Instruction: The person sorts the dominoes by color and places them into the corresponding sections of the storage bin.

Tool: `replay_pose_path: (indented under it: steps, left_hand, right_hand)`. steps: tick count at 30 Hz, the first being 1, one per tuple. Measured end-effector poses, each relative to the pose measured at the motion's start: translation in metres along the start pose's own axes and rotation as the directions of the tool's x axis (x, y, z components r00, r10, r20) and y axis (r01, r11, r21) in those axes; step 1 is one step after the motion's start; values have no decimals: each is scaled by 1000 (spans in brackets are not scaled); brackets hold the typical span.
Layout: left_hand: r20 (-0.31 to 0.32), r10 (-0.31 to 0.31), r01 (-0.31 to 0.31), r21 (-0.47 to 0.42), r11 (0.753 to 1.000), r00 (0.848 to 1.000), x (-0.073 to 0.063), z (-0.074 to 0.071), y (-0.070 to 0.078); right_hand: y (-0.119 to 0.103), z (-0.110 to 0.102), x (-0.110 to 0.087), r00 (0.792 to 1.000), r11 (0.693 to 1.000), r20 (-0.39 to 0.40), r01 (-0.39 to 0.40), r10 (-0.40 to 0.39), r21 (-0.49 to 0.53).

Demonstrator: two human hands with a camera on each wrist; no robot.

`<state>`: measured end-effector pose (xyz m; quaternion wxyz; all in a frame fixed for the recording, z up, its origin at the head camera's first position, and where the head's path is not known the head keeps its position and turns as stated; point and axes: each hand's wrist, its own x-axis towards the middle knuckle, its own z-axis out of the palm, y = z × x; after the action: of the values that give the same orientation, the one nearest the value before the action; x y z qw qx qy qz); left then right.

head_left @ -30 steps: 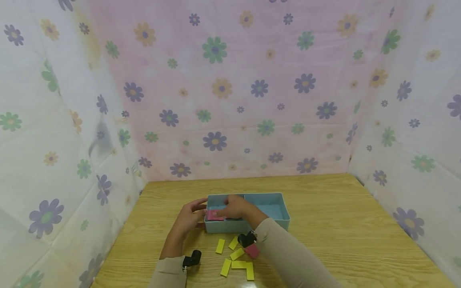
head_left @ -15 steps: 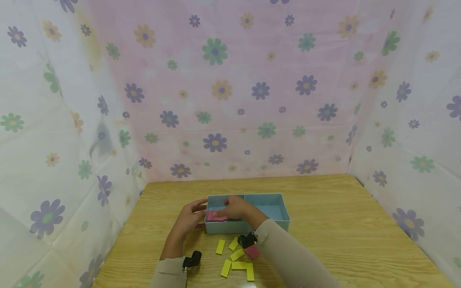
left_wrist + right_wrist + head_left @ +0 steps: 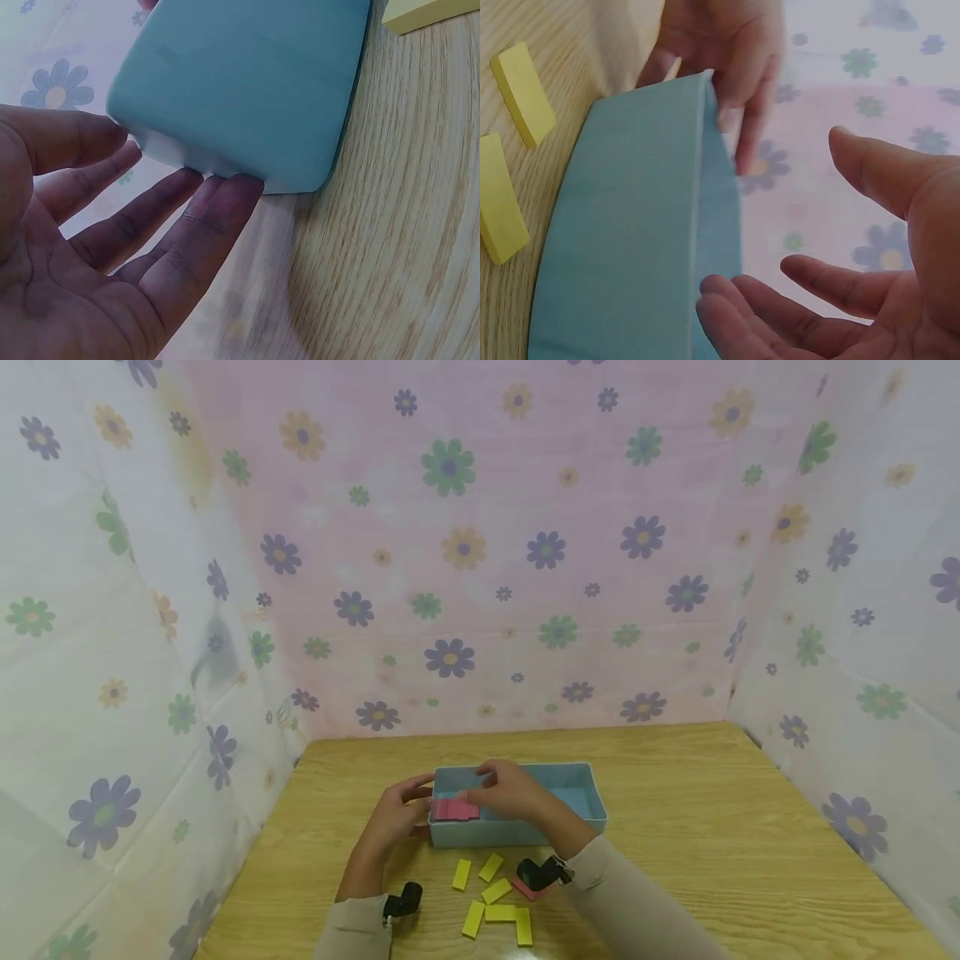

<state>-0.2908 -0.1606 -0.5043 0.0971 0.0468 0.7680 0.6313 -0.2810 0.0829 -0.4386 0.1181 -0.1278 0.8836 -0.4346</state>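
Note:
A light blue two-compartment box (image 3: 487, 835) stands on the table. Pink blocks (image 3: 456, 811) lie side by side in the front of its left compartment. At the box's left end is my left hand (image 3: 392, 818); in the left wrist view its fairly straight fingers (image 3: 217, 217) touch the end wall, with the thumb at the edge. Over the left compartment, just right of the pink blocks, hovers my right hand (image 3: 513, 792). Its thumb and loosely bent fingers are spread apart in the right wrist view, holding nothing, with fingertips (image 3: 720, 300) near the rim.
Several yellow blocks (image 3: 497, 891) lie scattered on the wooden table (image 3: 675, 827) in front of the box. A pink block (image 3: 528, 888) beside them is partly hidden by the right wrist's camera (image 3: 542, 872). Flowered cloth (image 3: 487, 568) encloses the table's back and sides.
My right hand has drawn back to the right from the pink blocks, leaving more of them in sight. The left hand has stayed at the box's end.

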Motion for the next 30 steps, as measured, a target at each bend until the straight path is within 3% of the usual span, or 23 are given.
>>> replay_pose_path:
  steps: [5,11,18,24,30]
  left_hand:
    - [2,3,-3,3,1000,1000,0,0,-1]
    - [7,4,-4,-7,1000,1000,0,0,-1]
    - [27,24,-24,-2,1000,999,0,0,-1]
    - [27,27,-27,-6,1000,999,1,-2,-3]
    - [23,26,-26,-13,1000,999,0,-1,-5]
  right_hand:
    - [13,-9,-26,998,997,-64,33,-28,73]
    - [33,-19,-52,990,990,-102,108,-99,87]
    - [56,-28,-70,987,982,-20,163,-162,92]
    - [72,-29,-77,970,969,63,228,-234,93]
    - [84,-23,-77,957,966,136,249,-256,72]
